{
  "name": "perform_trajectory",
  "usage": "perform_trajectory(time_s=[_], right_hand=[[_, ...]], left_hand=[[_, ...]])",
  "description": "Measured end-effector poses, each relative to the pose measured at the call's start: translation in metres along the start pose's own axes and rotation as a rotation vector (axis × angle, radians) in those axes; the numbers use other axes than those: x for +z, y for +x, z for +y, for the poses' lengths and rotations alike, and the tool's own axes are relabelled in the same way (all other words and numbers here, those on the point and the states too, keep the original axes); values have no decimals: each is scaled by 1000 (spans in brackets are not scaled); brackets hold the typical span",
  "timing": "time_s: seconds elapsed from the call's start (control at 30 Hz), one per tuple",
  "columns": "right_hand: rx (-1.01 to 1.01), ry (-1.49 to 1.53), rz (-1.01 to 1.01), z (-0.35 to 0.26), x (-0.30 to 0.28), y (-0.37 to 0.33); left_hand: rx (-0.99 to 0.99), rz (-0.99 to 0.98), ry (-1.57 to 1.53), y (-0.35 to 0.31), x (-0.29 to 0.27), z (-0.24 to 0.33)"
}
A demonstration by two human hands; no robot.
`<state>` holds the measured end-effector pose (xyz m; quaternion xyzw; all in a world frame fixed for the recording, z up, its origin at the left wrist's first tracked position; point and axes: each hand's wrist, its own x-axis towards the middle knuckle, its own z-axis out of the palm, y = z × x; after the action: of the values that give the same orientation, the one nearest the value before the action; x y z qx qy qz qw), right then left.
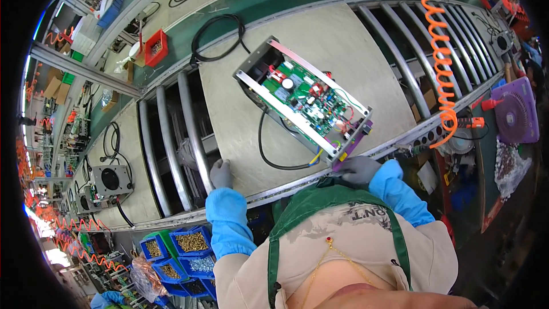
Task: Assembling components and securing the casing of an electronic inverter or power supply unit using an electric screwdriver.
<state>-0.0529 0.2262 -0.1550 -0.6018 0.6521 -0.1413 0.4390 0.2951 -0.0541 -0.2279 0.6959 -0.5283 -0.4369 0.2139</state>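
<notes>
An open electronic unit [313, 100] lies at a slant on a pale flat board [246, 140]. Its green circuit board, white side rails and purple-edged end panel [353, 143] are exposed. A black cable with a yellow tag comes out at the near end. My left hand [221, 174], in a grey glove, is closed over the board's left edge near its front corner, beside the rollers. My right hand [359, 170], also gloved, lies flat at the board's front edge, fingers stretched toward the unit's near corner; some fingertips are hidden under the panel.
Metal rollers [182, 143] run left and right of the board. A coiled orange air hose [437, 51] hangs at right, near a purple fan [514, 110]. Blue bins [191, 241] of screws stand at lower left. Another unit [111, 180] sits farther left, and a red bin [155, 47] beyond.
</notes>
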Motion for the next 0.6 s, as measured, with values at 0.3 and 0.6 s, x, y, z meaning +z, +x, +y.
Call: perform_trajectory(time_s=[0.3, 0.6], right_hand=[[488, 187, 940, 118, -102, -52], [336, 498, 1609, 163, -173, -92]], left_hand=[[69, -243, 74, -27, 48, 26], [760, -306, 481, 37, 185, 199]])
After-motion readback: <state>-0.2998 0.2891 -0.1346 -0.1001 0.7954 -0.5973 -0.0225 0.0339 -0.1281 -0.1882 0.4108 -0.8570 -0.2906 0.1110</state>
